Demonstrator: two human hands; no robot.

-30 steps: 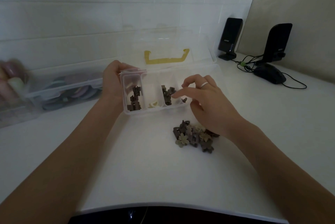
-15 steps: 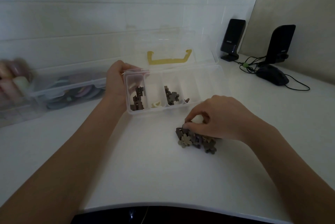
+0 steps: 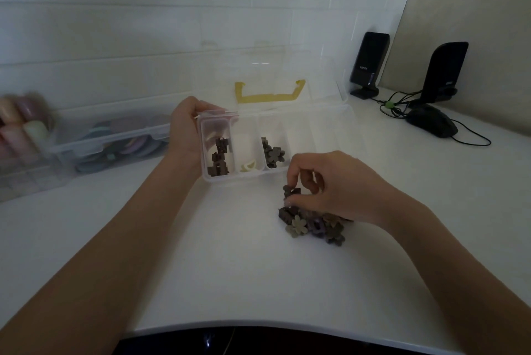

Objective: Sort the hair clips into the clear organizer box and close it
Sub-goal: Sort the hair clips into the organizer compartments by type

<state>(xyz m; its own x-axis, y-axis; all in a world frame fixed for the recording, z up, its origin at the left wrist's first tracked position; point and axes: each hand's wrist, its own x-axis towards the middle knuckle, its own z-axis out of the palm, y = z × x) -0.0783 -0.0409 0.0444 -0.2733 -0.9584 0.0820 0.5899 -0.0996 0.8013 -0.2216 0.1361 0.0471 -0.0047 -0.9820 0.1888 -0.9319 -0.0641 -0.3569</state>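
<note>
One clip (image 3: 290, 191): dark, pinched in right hand (image 3: 330, 185) grip, just above pile (image 3: 313, 224) on bench (image 3: 230, 268).
Left hand (image 3: 184, 130): grip clasps organizer box (image 3: 316, 124) end, lid open.

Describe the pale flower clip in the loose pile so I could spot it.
Start at the clear box on the white counter. Nearer than it lies a pile under the right hand. The pale clip sits at its left edge, lighter than the dark ones.

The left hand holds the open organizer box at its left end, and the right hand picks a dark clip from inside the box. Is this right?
Not quite. In the head view the right hand pinches the dark clip just above the pile of clips on the table, not inside the organizer box. The left hand part is right.
</note>
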